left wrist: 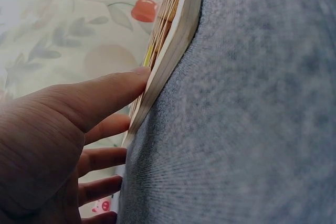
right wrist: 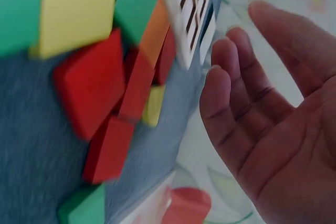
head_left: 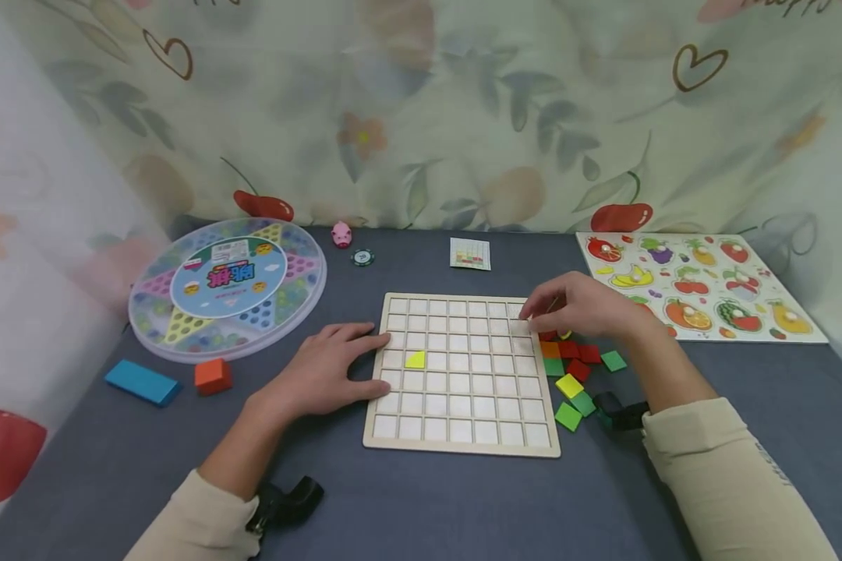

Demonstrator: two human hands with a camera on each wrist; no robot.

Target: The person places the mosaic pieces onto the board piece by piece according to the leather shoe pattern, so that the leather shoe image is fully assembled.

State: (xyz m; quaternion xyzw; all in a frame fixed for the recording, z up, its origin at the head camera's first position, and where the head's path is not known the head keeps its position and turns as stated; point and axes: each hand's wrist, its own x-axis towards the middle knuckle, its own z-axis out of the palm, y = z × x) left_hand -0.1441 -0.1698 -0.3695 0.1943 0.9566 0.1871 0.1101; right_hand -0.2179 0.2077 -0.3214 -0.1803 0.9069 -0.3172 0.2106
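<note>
A pale wooden grid board lies on the grey tabletop. The left hand, fingers flat, steadies its left edge. The right hand, fingers relaxed and empty, hovers at its upper right corner, above the coloured square tiles; probably picking a tile comes next.

A pale wooden grid board is lying flat on the grey surface, its square cells mostly bare, with one yellow tile sitting in a cell near its left edge. Just beside the board's right edge, a loose heap of red, orange, yellow and green square tiles is lying scattered, some overlapping each other.
</note>
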